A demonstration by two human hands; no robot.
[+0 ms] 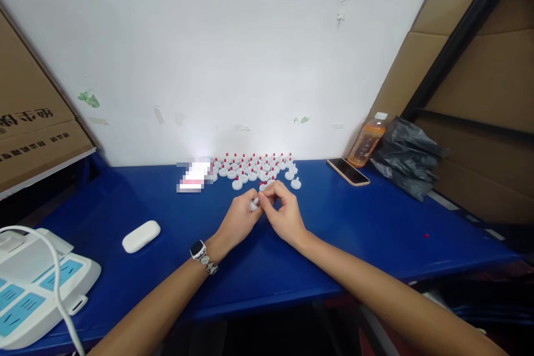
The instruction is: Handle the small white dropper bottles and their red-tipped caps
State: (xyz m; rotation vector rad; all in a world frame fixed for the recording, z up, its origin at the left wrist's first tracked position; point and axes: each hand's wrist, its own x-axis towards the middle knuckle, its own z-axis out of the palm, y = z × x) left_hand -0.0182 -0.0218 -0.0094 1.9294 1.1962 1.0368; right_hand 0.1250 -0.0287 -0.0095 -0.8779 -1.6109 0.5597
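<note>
My left hand (238,221) and my right hand (283,211) meet over the middle of the blue table (367,222). The left fingertips pinch a small white cap (254,204). The right fingertips close on a small piece at the same spot; it is too small to tell what it is. Just beyond the hands stand rows of several white caps with red tips (254,167). A watch (199,250) sits on my left wrist.
A white earbud case (141,236) lies to the left, a white power strip with cable (33,289) at the near left corner. A phone (347,171), an orange drink bottle (367,143) and a black plastic bag (406,156) sit at the right. Cardboard boxes (29,117) flank both sides.
</note>
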